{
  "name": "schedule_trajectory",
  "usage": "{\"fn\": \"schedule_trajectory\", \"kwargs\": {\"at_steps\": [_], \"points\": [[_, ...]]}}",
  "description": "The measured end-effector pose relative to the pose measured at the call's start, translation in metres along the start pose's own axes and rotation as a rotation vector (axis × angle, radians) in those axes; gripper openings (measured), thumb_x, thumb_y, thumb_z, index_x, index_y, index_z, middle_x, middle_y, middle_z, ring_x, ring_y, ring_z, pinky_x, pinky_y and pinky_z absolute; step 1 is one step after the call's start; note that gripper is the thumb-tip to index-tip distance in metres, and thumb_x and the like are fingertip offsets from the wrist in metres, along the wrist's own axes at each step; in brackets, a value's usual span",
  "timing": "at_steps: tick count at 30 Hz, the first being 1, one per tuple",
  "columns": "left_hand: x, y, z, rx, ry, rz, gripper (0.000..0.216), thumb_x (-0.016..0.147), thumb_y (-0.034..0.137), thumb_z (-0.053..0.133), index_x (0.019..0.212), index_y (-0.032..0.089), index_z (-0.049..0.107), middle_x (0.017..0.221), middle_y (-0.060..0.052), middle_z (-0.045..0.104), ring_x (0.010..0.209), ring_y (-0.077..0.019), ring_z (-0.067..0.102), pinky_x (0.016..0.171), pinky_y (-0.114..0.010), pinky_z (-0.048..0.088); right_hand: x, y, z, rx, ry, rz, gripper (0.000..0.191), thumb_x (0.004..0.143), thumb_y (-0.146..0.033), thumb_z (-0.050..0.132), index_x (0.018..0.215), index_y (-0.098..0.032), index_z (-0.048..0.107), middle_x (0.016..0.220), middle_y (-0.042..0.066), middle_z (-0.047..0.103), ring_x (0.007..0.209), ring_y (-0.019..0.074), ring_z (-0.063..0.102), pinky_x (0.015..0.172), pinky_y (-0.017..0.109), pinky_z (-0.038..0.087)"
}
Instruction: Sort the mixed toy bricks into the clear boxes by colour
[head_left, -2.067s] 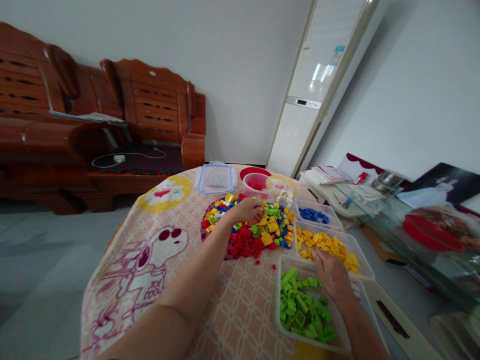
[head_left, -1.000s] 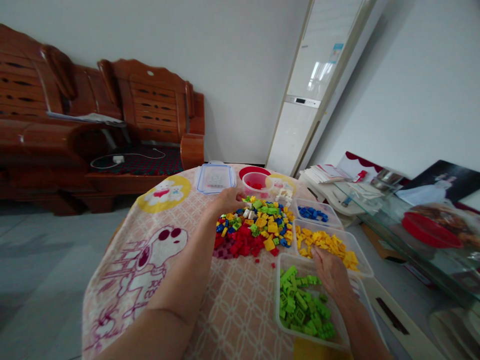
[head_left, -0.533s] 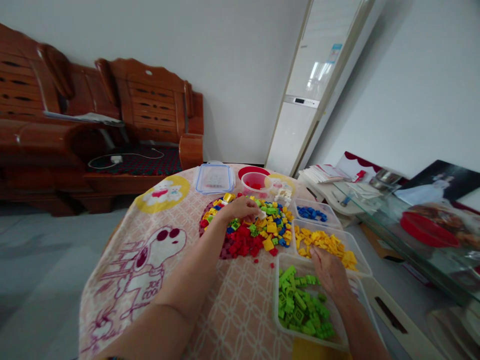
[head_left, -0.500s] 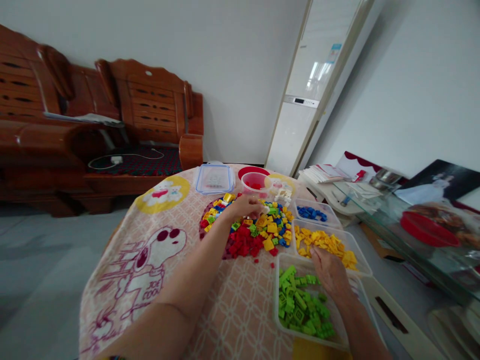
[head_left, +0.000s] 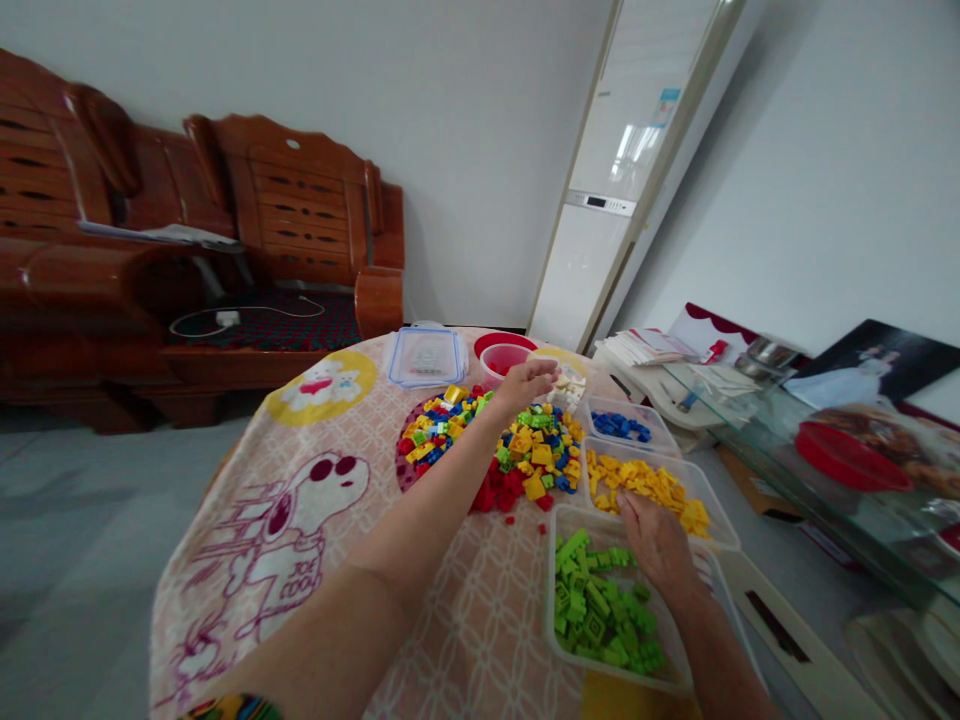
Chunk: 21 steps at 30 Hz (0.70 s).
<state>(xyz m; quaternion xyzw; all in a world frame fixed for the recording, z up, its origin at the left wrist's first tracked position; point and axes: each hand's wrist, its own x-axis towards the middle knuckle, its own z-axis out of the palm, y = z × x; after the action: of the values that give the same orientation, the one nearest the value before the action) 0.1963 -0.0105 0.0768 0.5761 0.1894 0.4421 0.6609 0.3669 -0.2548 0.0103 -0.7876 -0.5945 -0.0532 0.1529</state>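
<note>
We are holding our left hand [head_left: 529, 383] out, grip spread, just beside the small white plastic bricks [head_left: 568, 391] lying on the pink cloth-covered table [head_left: 487, 600]; our right hand [head_left: 657, 545] is lying near the yellow plastic bricks [head_left: 646, 482], its grip we cannot tell.

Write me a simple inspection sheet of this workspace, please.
Surface: covered by patterned pink cloth.
Job's things: mixed brick pile; tubbed green bricks, yellow bricks and blue bricks; white bricks.
Clutter: small red pieces loose near the pile; papers at right.
Hands: left hand open near the white bricks; right hand at the yellow bricks, grip unclear.
Cables: corded white plug on the plaid seat.
Surroundings: wooden chairs, white upright unit, glass table.
</note>
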Motion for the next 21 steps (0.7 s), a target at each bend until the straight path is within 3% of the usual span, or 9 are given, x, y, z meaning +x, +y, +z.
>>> {"fn": "schedule_trajectory", "kwargs": {"at_steps": [4, 9, 15, 21], "points": [[-0.017, 0.013, -0.024, 0.339, -0.027, 0.008, 0.025, 0.077, 0.023, 0.068, 0.099, 0.012, 0.073, 0.090, -0.007, 0.075, 0.079, -0.0151, 0.069, 0.074, -0.028, 0.056, 0.000, -0.001, -0.001, -0.017, 0.000, 0.004, 0.042, 0.100, -0.032, 0.032, 0.098, -0.015, 0.071, 0.091, 0.013, 0.075, 0.083, 0.0211, 0.069, 0.074, 0.028, 0.044], [-0.043, 0.030, -0.055, 0.846, -0.072, 0.031, 0.020, 0.077, 0.021, 0.061, 0.090, 0.015, 0.075, 0.064, 0.001, 0.069, 0.061, -0.0118, 0.063, 0.060, -0.021, 0.048, 0.000, -0.002, -0.001, -0.013, 0.021, 0.002, 0.043, 0.100, -0.031, 0.032, 0.103, -0.014, 0.071, 0.096, 0.014, 0.075, 0.086, 0.0219, 0.069, 0.076, 0.029, 0.045], [-0.068, 0.042, -0.069, 1.200, -0.314, -0.049, 0.016, 0.070, 0.022, 0.069, 0.083, 0.015, 0.077, 0.073, -0.002, 0.073, 0.070, -0.0153, 0.065, 0.062, -0.021, 0.044, 0.001, 0.000, -0.003, 0.003, -0.024, -0.019, 0.045, 0.100, -0.033, 0.029, 0.096, -0.017, 0.071, 0.092, 0.014, 0.075, 0.083, 0.0245, 0.069, 0.076, 0.033, 0.047], [-0.069, 0.033, -0.054, 1.291, -0.449, -0.083, 0.025, 0.061, 0.024, 0.079, 0.085, 0.017, 0.076, 0.074, -0.001, 0.073, 0.070, -0.0156, 0.064, 0.062, -0.022, 0.042, 0.000, 0.000, -0.001, 0.024, 0.012, -0.014, 0.046, 0.099, -0.034, 0.029, 0.097, -0.017, 0.071, 0.091, 0.015, 0.075, 0.085, 0.0250, 0.069, 0.079, 0.034, 0.049]]}}
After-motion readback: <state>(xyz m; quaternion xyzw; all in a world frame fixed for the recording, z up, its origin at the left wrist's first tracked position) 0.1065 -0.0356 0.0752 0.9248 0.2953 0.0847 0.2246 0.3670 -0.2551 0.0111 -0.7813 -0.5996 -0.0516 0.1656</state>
